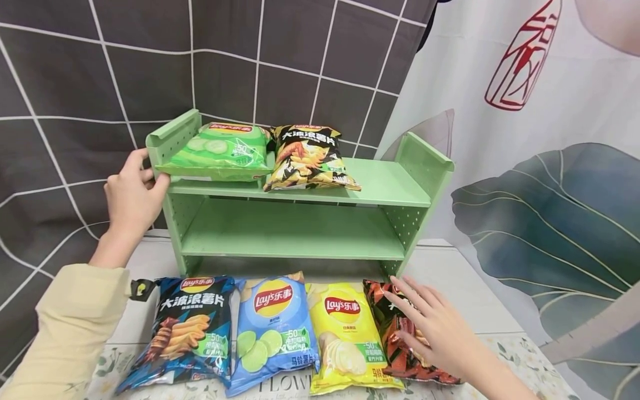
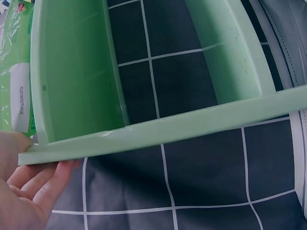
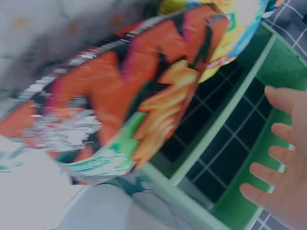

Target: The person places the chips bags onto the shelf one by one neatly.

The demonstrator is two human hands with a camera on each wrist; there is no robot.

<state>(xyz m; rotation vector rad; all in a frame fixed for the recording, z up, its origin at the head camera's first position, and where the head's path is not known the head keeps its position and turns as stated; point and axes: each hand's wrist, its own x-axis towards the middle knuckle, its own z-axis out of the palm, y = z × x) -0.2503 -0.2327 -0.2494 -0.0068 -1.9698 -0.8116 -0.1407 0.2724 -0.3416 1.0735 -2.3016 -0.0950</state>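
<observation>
Green, the shelf [image 1: 292, 228] stands on the worktop [image 1: 487, 308], its left end pinched by the left hand [image 1: 134, 197], a green bag [image 1: 222, 147] and black bag [image 1: 306, 158] on top, while the right hand [image 1: 442, 328], fingers spread, hovers over the red bag [image 1: 400, 360] in front.

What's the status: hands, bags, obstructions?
Left hand grips left end of green rack. Right hand over red chip bag, not gripping it. Possible snag: yellow bag close on its left.

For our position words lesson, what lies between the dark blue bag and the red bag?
In the head view, the light blue bag, then the yellow bag lie between them, left to right.
</observation>
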